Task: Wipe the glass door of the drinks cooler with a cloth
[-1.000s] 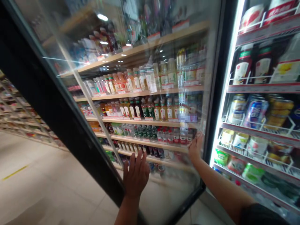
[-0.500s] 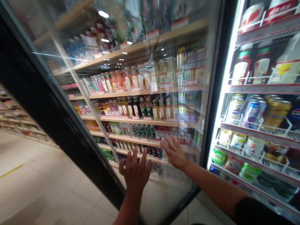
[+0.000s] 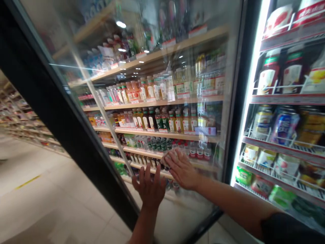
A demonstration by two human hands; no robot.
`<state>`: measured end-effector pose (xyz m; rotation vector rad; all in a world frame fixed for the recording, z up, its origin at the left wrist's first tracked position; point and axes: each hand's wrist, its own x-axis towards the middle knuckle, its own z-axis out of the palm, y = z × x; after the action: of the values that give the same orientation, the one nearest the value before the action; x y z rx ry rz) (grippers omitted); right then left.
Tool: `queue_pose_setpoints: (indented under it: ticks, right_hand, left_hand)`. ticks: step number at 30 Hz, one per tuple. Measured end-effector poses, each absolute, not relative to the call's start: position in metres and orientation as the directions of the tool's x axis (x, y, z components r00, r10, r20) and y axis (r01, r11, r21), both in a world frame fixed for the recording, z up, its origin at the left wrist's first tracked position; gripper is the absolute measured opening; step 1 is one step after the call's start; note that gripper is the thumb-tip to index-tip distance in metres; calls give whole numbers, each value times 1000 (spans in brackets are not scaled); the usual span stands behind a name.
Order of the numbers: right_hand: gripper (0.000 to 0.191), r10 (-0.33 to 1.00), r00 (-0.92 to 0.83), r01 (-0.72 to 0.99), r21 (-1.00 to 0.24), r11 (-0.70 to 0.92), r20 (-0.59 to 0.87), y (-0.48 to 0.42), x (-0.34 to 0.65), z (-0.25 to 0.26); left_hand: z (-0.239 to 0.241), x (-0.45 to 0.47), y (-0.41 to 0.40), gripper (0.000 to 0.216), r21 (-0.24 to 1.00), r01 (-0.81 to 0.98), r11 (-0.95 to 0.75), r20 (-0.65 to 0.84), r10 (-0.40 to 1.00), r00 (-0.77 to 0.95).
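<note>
A glass cooler door (image 3: 175, 210) in a black frame stands swung outward in front of me. My right hand (image 3: 184, 171) lies against its lower middle, fingers extended over a pale, crumpled cloth (image 3: 166, 159) pressed to the glass. Most of the cloth is hidden under the fingers. Just left of it, my left hand (image 3: 150, 189) is raised with fingers spread, holding nothing. Its fingertips are at the pane; whether they touch it I cannot tell.
On the right, the lit cooler (image 3: 284, 98) holds bottles, cans (image 3: 284, 125) and cups on wire-fronted shelves. Rows of drink bottles (image 3: 152, 88) on wooden shelves show in the glass. The black door frame (image 3: 83, 139) slants down the left, beside the tiled floor (image 3: 63, 196) and distant shelves (image 3: 27, 125).
My right hand has slid left across the glass with the cloth, its fingers now flatter and closer to my left hand. My left hand stays spread. The view has shifted slightly.
</note>
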<state>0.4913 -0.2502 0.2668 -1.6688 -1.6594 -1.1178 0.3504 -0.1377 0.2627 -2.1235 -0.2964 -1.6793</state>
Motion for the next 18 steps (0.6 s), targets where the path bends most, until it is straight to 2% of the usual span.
queue_pose_setpoints:
  ticks: [3,5,6,8,9,11,13,15,16,18]
  right_hand:
    - [74,595,-155,988,112,110,789,-244,476,275]
    - [74,552,-134,986,53,160,823,-250,489,284]
    - [73,498,-84,993,30,117,863,-255,501,288]
    - [71,355,35,997,-7,-81,934,-267,531,291]
    - [71,308,59,982,0,-189,950,-272,547,291]
    - [73,282,8,939,90,-333,959,-277,575,286]
    - [75,294,-71,901,188,-392,953,-277,592,278]
    - [75,288,-105,883,223,-413,952,-274,599,270]
    - [75,280,-107,881,221,-417,954,-272,599,268]
    - [74,269,-105,887,213,-410,957,-271,598,265]
  left_hand:
    - [270,357,-150,60,-209,195,-958,947,-149,285]
    - [270,364,-158,65,-285,111,-952,899,-225,376]
    - [268,367,-160,67,-309,126,-943,880,-233,414]
    - [261,372,-163,67,-308,255,-917,883,-176,435]
    - [259,374,-164,63,-303,322,-897,891,-147,429]
    - [263,375,-162,57,-300,401,-865,903,-122,413]
    - [287,372,-157,57,-340,417,-843,899,-162,407]
    - [330,367,-148,56,-371,437,-819,901,-203,384]
    - [353,364,-144,57,-349,475,-808,919,-195,342]
    - [388,358,-135,61,-222,563,-796,961,-81,264]
